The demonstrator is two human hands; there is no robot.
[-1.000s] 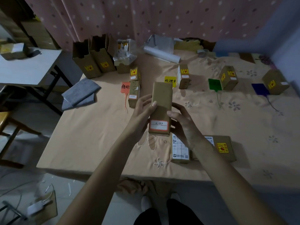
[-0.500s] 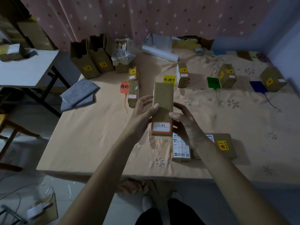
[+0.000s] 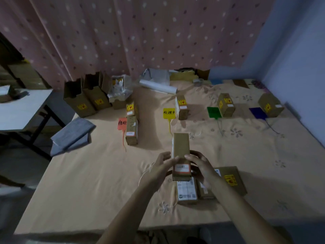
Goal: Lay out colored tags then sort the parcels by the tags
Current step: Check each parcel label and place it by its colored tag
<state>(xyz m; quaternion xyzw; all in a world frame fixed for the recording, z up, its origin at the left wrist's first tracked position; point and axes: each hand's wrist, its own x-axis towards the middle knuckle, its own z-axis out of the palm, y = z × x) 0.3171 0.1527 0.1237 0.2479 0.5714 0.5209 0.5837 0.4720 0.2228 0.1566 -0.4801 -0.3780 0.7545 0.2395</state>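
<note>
A bed (image 3: 88, 182) with a beige flowered cover fills most of the frame; behind it, across the top, hangs a pink dotted curtain (image 3: 140, 32); a white side table (image 3: 21, 108) stands at the left edge; a grey folded cloth (image 3: 72, 134) lies on the left part of the cover. Two open cartons (image 3: 86, 97) stand in the upper left of the cover. In the lower centre both hands hold one long brown parcel (image 3: 181, 148) above the cover; its labelled end points to the camera; the left hand (image 3: 158, 168) has its fingers curled on the left side of it, the right hand (image 3: 202, 166) grips the right side. Just under it, two more parcels (image 3: 228, 180) lie flat. In a row across the middle lie four tags, each with a parcel beside it: the orange tag (image 3: 122, 124), the yellow tag (image 3: 168, 113), the green tag (image 3: 213, 112), the blue tag (image 3: 257, 112).
</note>
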